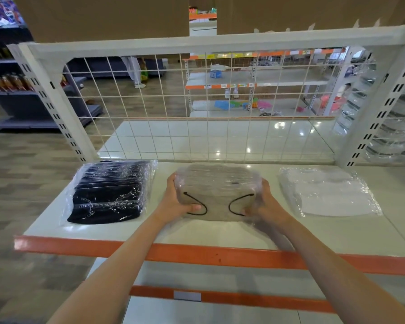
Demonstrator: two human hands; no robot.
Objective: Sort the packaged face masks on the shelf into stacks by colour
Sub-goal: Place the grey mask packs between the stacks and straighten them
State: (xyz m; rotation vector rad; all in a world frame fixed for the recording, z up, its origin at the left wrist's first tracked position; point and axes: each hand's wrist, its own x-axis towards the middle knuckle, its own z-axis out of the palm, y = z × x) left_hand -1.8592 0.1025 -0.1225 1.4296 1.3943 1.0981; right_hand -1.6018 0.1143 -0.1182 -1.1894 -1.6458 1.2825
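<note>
Three mask stacks sit in a row on the shelf (220, 232): the left stack (108, 190), the middle stack (216, 190), the right stack (329, 191). A wire grid (197, 108) stands behind them.

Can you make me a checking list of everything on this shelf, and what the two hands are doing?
Surface: white shelf with an orange front edge.
Job's things: black mask stack at the left, grey mask stack in the middle, white mask stack at the right, all in clear wrap.
Clutter: nothing seen.
Grippers: left hand and right hand grip the grey stack's two ends.
Cables: nothing seen.
Surroundings: wire grid panel behind the shelf, more shop shelves beyond.
</note>
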